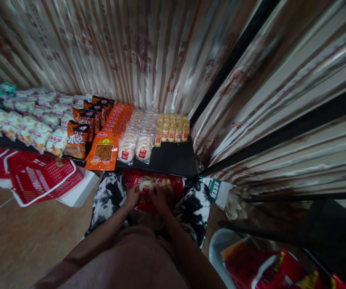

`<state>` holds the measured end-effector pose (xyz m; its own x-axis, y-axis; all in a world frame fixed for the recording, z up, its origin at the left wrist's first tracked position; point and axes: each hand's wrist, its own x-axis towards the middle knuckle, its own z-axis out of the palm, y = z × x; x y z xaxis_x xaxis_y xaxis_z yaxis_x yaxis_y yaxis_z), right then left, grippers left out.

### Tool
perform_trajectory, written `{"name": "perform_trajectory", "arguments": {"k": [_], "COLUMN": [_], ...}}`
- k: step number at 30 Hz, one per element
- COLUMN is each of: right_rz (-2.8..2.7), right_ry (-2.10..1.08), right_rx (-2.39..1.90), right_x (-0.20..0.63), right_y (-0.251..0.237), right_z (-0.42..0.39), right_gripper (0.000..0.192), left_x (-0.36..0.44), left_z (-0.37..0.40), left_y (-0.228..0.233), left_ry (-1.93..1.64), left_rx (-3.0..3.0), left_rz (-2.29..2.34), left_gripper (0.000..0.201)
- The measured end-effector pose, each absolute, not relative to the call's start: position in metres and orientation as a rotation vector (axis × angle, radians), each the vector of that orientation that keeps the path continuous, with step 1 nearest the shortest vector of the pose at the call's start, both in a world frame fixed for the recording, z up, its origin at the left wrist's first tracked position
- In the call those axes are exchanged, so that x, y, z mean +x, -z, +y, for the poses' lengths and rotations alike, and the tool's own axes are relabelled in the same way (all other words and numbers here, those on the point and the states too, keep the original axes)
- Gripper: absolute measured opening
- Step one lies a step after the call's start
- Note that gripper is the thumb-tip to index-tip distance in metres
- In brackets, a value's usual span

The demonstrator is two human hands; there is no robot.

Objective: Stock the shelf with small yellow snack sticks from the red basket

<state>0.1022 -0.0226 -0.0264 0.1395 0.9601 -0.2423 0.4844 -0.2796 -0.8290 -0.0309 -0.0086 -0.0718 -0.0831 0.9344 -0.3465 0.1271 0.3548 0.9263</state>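
Observation:
Between my knees, a red basket holds packaged food. Over it, a round pale cake in clear wrapping is gripped between my two hands. My left hand closes on its left edge, and the curled fingers of my right hand press its right side. Small yellowish packs are dimly visible in the basket beside my right hand. On the black shelf just ahead stand rows of similar wrapped round cakes with red labels. To their right are small yellow wrapped snacks.
Orange snack packs, orange-and-black bags and white bags line the black shelf leftward. Red baskets sit below at left. A pale tub with red packaging stands at lower right. A curtain hangs behind.

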Motion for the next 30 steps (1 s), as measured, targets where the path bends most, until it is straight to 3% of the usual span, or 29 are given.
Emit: {"name": "perform_trajectory", "arguments": {"k": [6, 15, 22, 30], "right_rz": [-1.448, -1.579, -1.688, -1.503], "right_ry": [-0.955, -0.802, -0.728, -0.717], "right_rx": [-1.87, -1.678, -1.584, -1.554], "right_x": [0.101, 0.097, 0.09, 0.089], "right_y": [0.027, -0.013, -0.047, -0.052], "right_z": [-0.025, -0.024, -0.006, 0.034], "right_gripper": [0.02, 0.027, 0.021, 0.031], "left_x": [-0.034, -0.035, -0.04, -0.044], "left_z": [-0.015, -0.021, -0.011, 0.015], "left_y": [0.063, 0.035, 0.007, -0.02], "left_ry": [-0.861, -1.102, -1.277, -1.468], "left_rx": [1.386, 1.499, 1.603, 1.902], "left_rz": [1.58, 1.676, 1.718, 1.762], "left_gripper": [0.027, 0.041, 0.036, 0.038]}}
